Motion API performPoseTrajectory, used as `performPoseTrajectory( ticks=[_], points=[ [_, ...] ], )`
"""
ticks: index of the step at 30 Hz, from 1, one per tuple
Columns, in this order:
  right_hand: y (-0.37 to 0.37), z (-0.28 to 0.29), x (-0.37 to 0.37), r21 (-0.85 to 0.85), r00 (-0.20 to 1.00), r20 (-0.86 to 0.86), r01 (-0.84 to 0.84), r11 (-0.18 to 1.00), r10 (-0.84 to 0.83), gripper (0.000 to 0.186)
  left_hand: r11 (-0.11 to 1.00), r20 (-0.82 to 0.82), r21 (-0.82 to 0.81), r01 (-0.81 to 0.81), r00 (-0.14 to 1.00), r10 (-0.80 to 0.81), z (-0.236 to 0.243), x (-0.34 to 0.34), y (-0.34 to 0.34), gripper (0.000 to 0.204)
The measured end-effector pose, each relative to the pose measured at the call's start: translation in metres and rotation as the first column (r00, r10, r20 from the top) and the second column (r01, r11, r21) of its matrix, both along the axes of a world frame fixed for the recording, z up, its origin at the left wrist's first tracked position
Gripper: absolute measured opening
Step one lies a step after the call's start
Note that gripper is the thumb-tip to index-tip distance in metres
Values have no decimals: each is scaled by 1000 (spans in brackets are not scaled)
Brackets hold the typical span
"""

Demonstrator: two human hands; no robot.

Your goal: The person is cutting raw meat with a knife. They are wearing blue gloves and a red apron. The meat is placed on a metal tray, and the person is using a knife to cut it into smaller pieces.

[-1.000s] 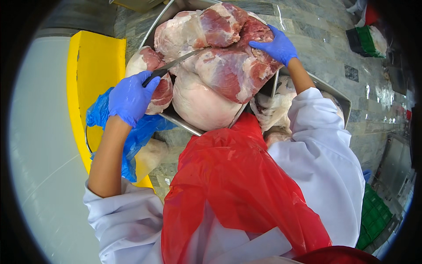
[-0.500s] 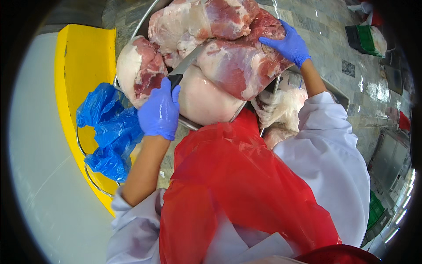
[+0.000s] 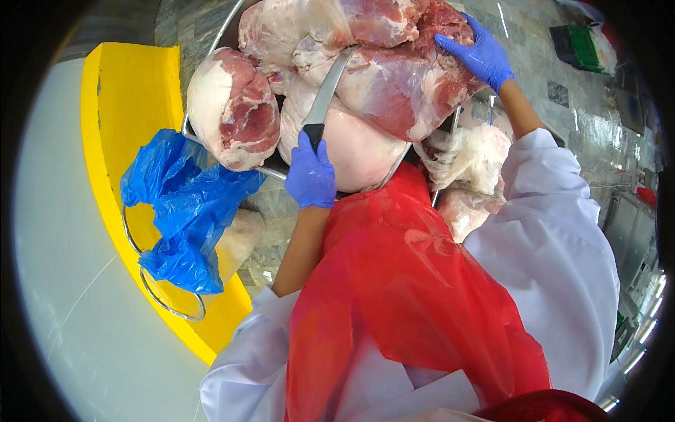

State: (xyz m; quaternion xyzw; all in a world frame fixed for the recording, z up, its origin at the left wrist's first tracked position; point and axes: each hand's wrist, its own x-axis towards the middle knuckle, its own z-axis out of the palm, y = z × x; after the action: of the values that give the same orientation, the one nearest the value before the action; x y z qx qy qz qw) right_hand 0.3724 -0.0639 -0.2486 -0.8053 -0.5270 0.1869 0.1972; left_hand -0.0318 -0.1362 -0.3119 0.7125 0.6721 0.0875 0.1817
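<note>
Head view: my left hand [image 3: 311, 176], gloved in blue, is clenched round the black handle of a butcher's knife [image 3: 329, 91], its blade pointing away from me and its tip at the near-left side of a big red meat joint [image 3: 397, 91]. My right hand [image 3: 481, 55] lies on that joint's far-right end, thumb apart from the fingers and resting on the raw flesh; I cannot tell whether the fingers hook underneath. The joint sits on top of the heap in a steel tub [image 3: 226, 27], resting partly on a pale, skin-covered joint [image 3: 365, 148].

I judge it heavy, soft and floppy where cut, and slick with wet fat, so fingertips alone would slide. The ragged thick end under my right palm should give the best purchase; the smooth membrane, the worst. The knife is stiff and best held by its handle, blade kept off my gloves.

The tub's near rim stands close to my red apron [image 3: 394, 274], and another joint [image 3: 235, 109] crowds the left. A bagged piece [image 3: 478, 162] lies just right. Most free room is above the heap and over the tiled floor [image 3: 524, 42] beyond my right hand.
</note>
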Motion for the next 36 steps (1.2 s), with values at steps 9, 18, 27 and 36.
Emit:
performPoseTrajectory(
  ticks=[9,18,27,36],
  points=[
    [-2,11,-11,55,997,74,6,998,-10,102,895,204,-440,-66,964,171,-7,48,-26,43],
    [1,6,-8,60,995,101,11,998,-17,103,708,128,-459,537,829,-545,-76,102,-53,54],
    [6,-4,5,-66,998,11,62,996,-61,109,855,549,-494,156,819,168,-44,67,-59,61],
    [26,31,-23,227,981,194,-68,972,23,98,981,323,-193,6,945,57,102,-67,-38,46]
  ],
)
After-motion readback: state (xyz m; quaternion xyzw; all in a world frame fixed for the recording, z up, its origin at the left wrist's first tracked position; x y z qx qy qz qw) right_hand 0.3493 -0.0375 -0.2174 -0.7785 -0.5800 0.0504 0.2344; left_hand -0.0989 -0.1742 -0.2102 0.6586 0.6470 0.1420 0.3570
